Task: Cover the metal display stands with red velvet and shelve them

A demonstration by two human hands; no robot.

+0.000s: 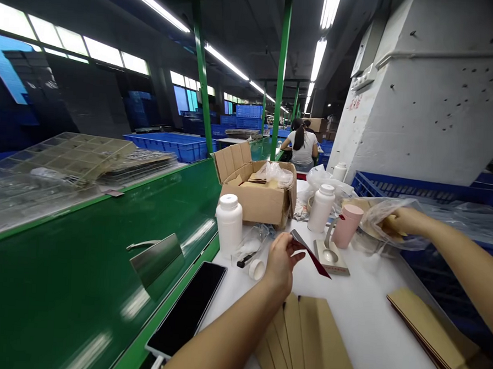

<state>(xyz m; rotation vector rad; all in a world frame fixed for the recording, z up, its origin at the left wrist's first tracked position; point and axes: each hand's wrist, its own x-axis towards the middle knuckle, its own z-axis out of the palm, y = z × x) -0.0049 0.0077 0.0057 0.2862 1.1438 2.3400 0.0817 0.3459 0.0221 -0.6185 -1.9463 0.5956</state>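
My left hand pinches a narrow dark red strip with a pointed end, above the white table. My right hand grips a clear plastic bag holding tan flat pieces, at the far right of the table. Several kraft-brown flat pieces lie fanned out below my left forearm. A stack of similar tan pieces with dark red edges sits near the right edge. Just beyond my left hand stands a metal spoon-like tool on a beige block.
White plastic bottles and a pink cup stand on the table, with a cardboard box behind them. A black phone lies at the left edge beside a green conveyor belt. Blue crates sit right; a co-worker sits far back.
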